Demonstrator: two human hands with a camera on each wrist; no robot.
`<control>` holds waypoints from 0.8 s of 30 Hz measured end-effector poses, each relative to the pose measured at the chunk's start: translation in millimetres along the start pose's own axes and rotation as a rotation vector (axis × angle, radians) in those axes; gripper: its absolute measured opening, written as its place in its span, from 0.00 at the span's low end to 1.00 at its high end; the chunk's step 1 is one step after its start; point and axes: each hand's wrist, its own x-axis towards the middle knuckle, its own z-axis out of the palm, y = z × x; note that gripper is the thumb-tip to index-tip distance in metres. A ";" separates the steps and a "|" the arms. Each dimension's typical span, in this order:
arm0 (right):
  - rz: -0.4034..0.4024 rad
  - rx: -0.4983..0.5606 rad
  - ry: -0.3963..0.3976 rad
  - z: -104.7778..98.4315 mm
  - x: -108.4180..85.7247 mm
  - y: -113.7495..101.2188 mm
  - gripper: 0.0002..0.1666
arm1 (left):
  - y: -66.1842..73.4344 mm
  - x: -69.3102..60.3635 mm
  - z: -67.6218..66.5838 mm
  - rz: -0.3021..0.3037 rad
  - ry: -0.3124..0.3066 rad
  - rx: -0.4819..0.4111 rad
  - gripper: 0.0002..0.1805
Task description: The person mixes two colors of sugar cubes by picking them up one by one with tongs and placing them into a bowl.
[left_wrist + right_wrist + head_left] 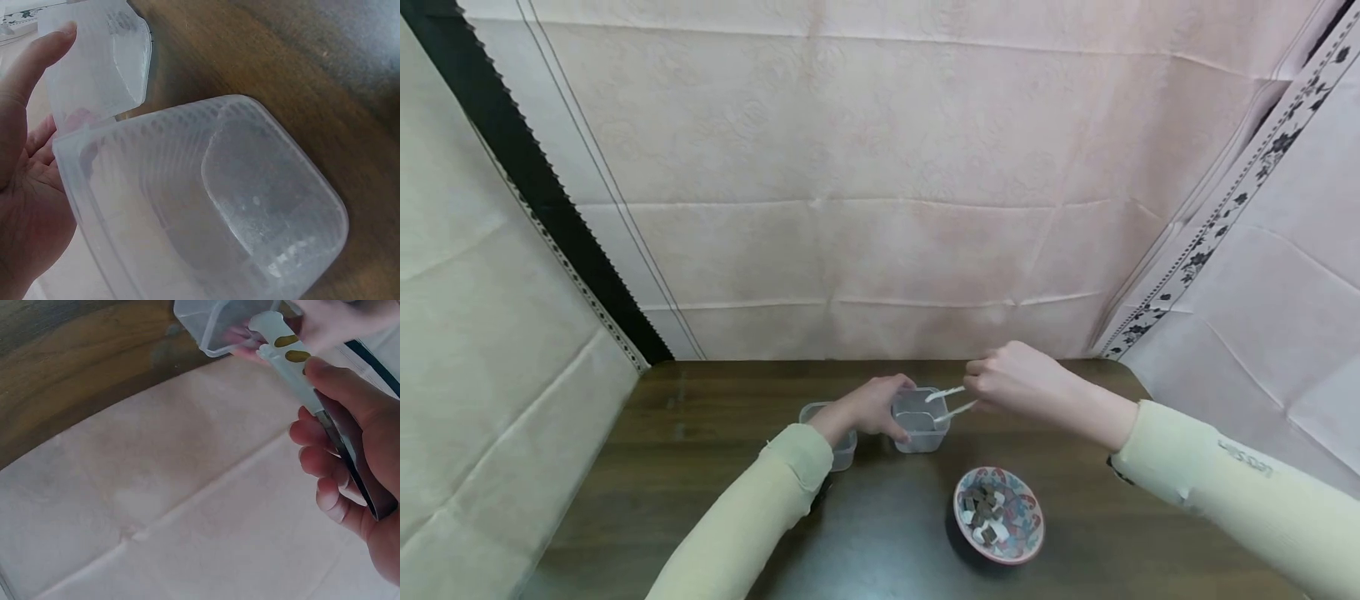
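Note:
At the far side of the table, my left hand (pixel 872 406) holds a clear plastic container (pixel 919 444), thumb on one side and fingers on the other. A second clear container (pixel 275 187) stands under my left wrist, partly hidden by it in the head view. My right hand (pixel 1011 379) grips tongs (pixel 350 456) with pale, slotted tips. Those tips (pixel 955 411) stand apart, over the held container; nothing is visible between them. Nearer to me is a patterned bowl (pixel 1036 533) with small brown and white pieces (pixel 988 512) in it.
The dark wooden table (pixel 700 483) ends just behind the containers. Pale cloth (pixel 880 250) hangs behind it, with more cloth at both sides. A small dark thing (pixel 822 492), mostly hidden, lies beside my left forearm.

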 end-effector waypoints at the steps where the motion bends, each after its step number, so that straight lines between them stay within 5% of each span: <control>1: -0.011 -0.004 -0.011 4.4 3.1 0.7 0.19 | 0.4 -0.2 0.0 -0.003 -0.002 -0.001 0.47; 13: -0.103 0.032 -0.070 49.5 19.3 -2.4 0.17 | 0.2 -0.6 1.4 -0.034 -0.012 0.007 0.46; 24: -0.144 0.023 -0.166 65.6 32.6 -7.2 0.10 | 2.7 -2.7 -1.5 -0.041 -0.016 -0.014 0.45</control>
